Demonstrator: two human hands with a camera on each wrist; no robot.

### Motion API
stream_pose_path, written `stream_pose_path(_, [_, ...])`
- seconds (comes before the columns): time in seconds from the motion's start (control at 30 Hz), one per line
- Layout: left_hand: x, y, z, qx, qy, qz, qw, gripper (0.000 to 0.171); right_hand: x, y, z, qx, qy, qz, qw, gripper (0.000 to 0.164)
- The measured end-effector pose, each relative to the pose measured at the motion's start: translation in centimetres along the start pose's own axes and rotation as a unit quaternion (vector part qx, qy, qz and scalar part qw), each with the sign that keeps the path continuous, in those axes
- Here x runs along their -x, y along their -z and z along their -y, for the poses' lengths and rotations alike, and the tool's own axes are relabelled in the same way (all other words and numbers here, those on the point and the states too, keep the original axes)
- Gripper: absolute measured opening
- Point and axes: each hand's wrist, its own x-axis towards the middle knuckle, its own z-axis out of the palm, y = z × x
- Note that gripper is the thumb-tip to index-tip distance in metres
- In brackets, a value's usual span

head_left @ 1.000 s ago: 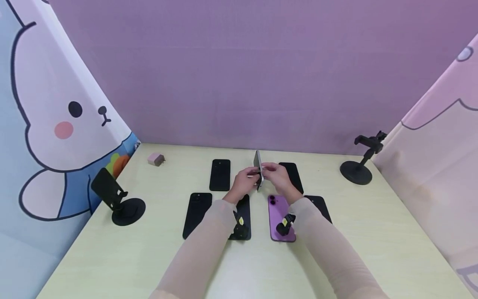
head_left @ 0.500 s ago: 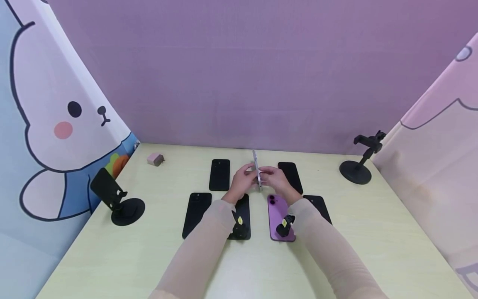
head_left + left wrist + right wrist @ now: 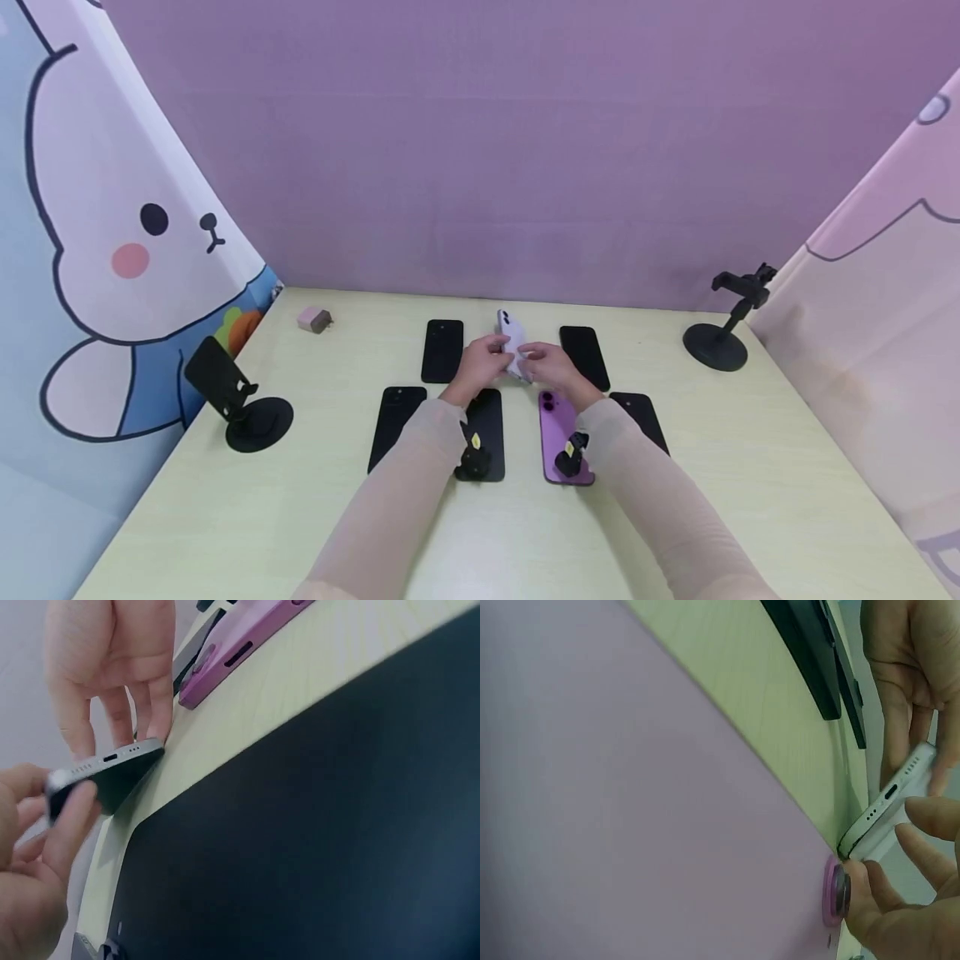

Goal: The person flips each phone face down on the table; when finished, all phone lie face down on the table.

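A smartphone [image 3: 513,337] with a pale lilac back and a dark screen is tilted above the back middle of the table. My left hand [image 3: 482,367] grips its left edge, thumb against the dark screen in the left wrist view and fingers behind. My right hand [image 3: 553,368] is at the other edge, its extended fingers right by the pale back. In the right wrist view the white bottom edge [image 3: 889,796] with the charging port shows between both hands. A dark phone [image 3: 491,425] lies below my left wrist, a purple phone [image 3: 558,417] below my right.
More dark phones lie at the back left [image 3: 442,350], front left [image 3: 397,421], back right [image 3: 585,354] and front right [image 3: 641,417]. Black phone stands are on the left [image 3: 258,425] and right [image 3: 715,346]. A pink-and-grey charger plug [image 3: 314,319] sits at the back left.
The held phone has turned from edge-on, so its pale back and camera lenses now face up toward the head view. My right fingers have spread from pinching its edge; the other phones stay put.
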Motion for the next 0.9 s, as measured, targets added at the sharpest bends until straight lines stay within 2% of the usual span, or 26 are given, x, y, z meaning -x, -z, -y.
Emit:
stream_pose_path(0.17, [-0.25,0.18,0.07,-0.118,-0.009,0.01,0.9929,0.039,-0.17,0.2,-0.15,0.086,-0.007,-0.01,0.996,0.038])
stream_pose_path(0.27, [-0.37,0.2,0.03,-0.182,-0.017,0.008,0.983,0.038,-0.06,0.26,0.01,0.119,-0.012,-0.007,0.993,0.04])
stream_pose_path(0.33, [-0.36,0.19,-0.04,-0.208,-0.017,0.006,0.9779,0.037,-0.03,0.3,0.07,0.133,-0.013,-0.006,0.991,0.041])
stream_pose_path(0.43, [-0.32,0.13,-0.03,-0.231,-0.009,0.007,0.9729,0.037,-0.05,0.31,0.09,0.149,-0.014,-0.006,0.989,0.042])
stream_pose_path(0.6, [-0.21,0.06,0.09,-0.247,0.01,0.005,0.9689,0.039,-0.1,0.17,0.01,0.161,-0.015,-0.007,0.987,0.041])
stream_pose_path(0.9, [-0.23,-0.35,-0.16,-0.274,0.008,-0.004,0.9616,0.038,-0.17,0.19,-0.17,0.176,-0.008,-0.011,0.984,0.04])
